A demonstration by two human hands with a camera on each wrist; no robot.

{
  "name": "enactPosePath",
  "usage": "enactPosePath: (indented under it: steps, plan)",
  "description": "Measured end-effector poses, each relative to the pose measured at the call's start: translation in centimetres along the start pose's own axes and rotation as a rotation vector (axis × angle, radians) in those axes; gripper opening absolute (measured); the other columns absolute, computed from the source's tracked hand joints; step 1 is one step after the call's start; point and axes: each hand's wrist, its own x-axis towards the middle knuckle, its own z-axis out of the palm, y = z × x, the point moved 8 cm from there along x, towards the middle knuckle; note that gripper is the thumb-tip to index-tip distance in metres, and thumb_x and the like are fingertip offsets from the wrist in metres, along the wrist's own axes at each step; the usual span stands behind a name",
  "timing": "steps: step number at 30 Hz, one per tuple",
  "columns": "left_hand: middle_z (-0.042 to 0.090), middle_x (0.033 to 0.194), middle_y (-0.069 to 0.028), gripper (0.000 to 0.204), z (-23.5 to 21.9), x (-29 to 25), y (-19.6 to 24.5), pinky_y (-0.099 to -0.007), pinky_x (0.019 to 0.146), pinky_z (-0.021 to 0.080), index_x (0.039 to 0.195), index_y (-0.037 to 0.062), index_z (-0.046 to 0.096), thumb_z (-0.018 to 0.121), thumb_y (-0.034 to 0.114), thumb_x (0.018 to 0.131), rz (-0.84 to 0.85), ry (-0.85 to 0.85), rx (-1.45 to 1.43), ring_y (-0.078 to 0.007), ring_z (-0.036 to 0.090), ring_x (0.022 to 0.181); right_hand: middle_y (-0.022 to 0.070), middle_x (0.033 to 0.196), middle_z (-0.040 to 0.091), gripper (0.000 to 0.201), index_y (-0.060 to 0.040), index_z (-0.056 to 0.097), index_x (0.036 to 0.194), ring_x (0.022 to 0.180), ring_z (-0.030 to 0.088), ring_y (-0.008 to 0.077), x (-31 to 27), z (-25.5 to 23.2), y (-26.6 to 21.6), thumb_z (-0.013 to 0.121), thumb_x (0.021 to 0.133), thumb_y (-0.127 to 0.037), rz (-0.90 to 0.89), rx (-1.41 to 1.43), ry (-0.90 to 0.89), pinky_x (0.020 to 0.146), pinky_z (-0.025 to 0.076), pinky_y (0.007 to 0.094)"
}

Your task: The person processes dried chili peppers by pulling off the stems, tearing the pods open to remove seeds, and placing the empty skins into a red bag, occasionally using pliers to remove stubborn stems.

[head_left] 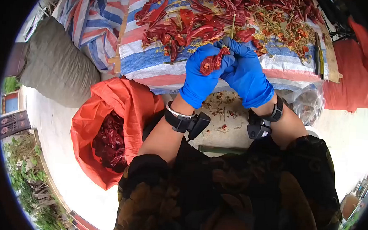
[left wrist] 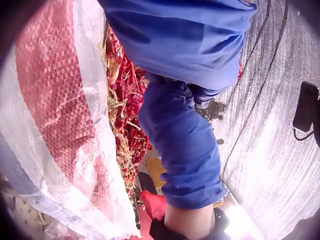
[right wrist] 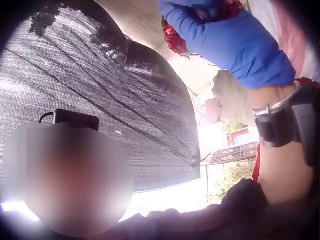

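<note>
The left hand (head_left: 200,76) grips a dried pepper (head_left: 207,66), below the heap (head_left: 199,26) at 12 o'clock on the worktop (head_left: 139,62). The right hand (head_left: 246,76) curls in beside it, its hold hidden. Best to pinch close to the stem, pulling gently, without crushing the pod.

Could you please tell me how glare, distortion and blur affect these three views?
Head view: fisheye bending, black corners, pale ground overexposed; left wrist view: white glare near the bottom edge; right wrist view: round patch blurred out at lower left.
</note>
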Motion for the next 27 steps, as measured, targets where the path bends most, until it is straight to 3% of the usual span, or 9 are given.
enactPosePath:
  steps: [2,3,5,7,9,13,15,21,27]
  plan:
    - [0.062,0.086,-0.0056,0.028,-0.2,-0.1,-1.6,-0.0258,0.069,0.049,0.095,0.0048,0.054,0.07,0.006,0.072,-0.29,0.153,-0.453,-0.0123,0.059,0.077,0.0014,0.072,0.056,0.008,-0.0031,0.057,0.088,0.064,0.054,0.0095,-0.3,-0.1,-1.3,0.056,0.083,-0.01,-0.181,-0.108,0.135,0.06,0.044,0.0205]
    - [0.062,0.086,-0.0056,0.028,0.1,-0.1,-1.5,-0.0258,0.069,0.049,0.095,0.0048,0.054,0.07,0.006,0.072,-0.289,0.151,-0.449,-0.0123,0.059,0.077,0.0014,0.072,0.056,0.008,-0.0031,0.057,0.088,0.064,0.054,0.0095,-0.3,0.6,-1.5,0.056,0.083,-0.01,-0.183,-0.106,0.131,0.06,0.044,0.0205]
    - [0.062,0.084,-0.0043,0.028,0.4,-0.3,-2.2,-0.0256,0.067,0.049,0.089,0.005,0.056,0.075,0.01,0.069,-0.36,0.143,-0.382,-0.0113,0.058,0.075,0.0007,0.072,0.055,0.008,-0.0036,0.056,0.082,0.063,0.05,0.0067,-1.3,3.3,-5.0,0.058,0.082,-0.011,-0.601,-0.941,0.209,0.058,0.042,0.0207]
    - [0.062,0.082,-0.0049,0.029,0.0,-0.2,-1.7,-0.026,0.066,0.049,0.089,0.0052,0.057,0.075,0.013,0.068,-0.309,0.15,-0.273,-0.0121,0.059,0.074,0.0008,0.071,0.055,0.01,-0.0036,0.055,0.079,0.065,0.049,0.0059,-1.4,3.2,-5.3,0.06,0.081,-0.012,-0.598,-0.928,0.216,0.059,0.041,0.0208]
    - [0.063,0.081,-0.0054,0.03,-0.3,-0.2,-1.5,-0.0263,0.066,0.049,0.088,0.0053,0.058,0.076,0.017,0.067,-0.259,0.153,-0.164,-0.0129,0.06,0.073,0.0012,0.071,0.056,0.012,-0.0029,0.055,0.078,0.064,0.049,0.0063,-1.7,4.2,-5.7,0.061,0.08,-0.013,-0.585,-1.406,0.276,0.058,0.041,0.0215]
    - [0.063,0.076,-0.008,0.028,-0.7,-0.2,-2.2,-0.0271,0.064,0.048,0.087,0.005,0.059,0.073,0.022,0.07,-0.173,0.202,0.013,-0.0162,0.061,0.069,0.002,0.069,0.057,0.013,-0.0022,0.056,0.077,0.062,0.051,0.0064,-1.7,4.2,-5.6,0.062,0.079,-0.013,-0.564,-1.425,0.319,0.056,0.041,0.0221]
    - [0.063,0.075,-0.0089,0.024,-0.7,-0.2,-1.8,-0.0273,0.064,0.048,0.086,0.0047,0.059,0.071,0.021,0.072,-0.115,0.211,-0.018,-0.0173,0.061,0.068,0.0032,0.067,0.058,0.013,-0.0018,0.057,0.078,0.059,0.052,0.0082,-1.1,4.1,-5.0,0.062,0.08,-0.014,-0.476,-1.244,0.193,0.053,0.042,0.0237]
    - [0.063,0.08,-0.0083,0.014,1.4,-0.9,-2.8,-0.0276,0.065,0.048,0.091,0.0043,0.058,0.063,0.01,0.079,-0.401,-0.069,-0.382,-0.0147,0.06,0.072,0.006,0.07,0.06,0.016,-0.0015,0.057,0.086,0.057,0.057,0.0137,-0.5,3.5,-4.6,0.06,0.083,-0.017,-0.267,-1.081,0.033,0.048,0.043,0.026]
    - [0.06,0.087,-0.0069,0.023,0.3,-1.4,-1.3,-0.026,0.063,0.046,0.104,0.0047,0.052,0.06,0.009,0.083,-0.04,0.167,-0.403,-0.0128,0.055,0.071,0.0063,0.08,0.061,0.016,-0.0041,0.057,0.09,0.061,0.058,0.0158,-0.4,1.6,-1.9,0.058,0.083,-0.018,-0.069,-0.312,0.093,0.051,0.046,0.0288]
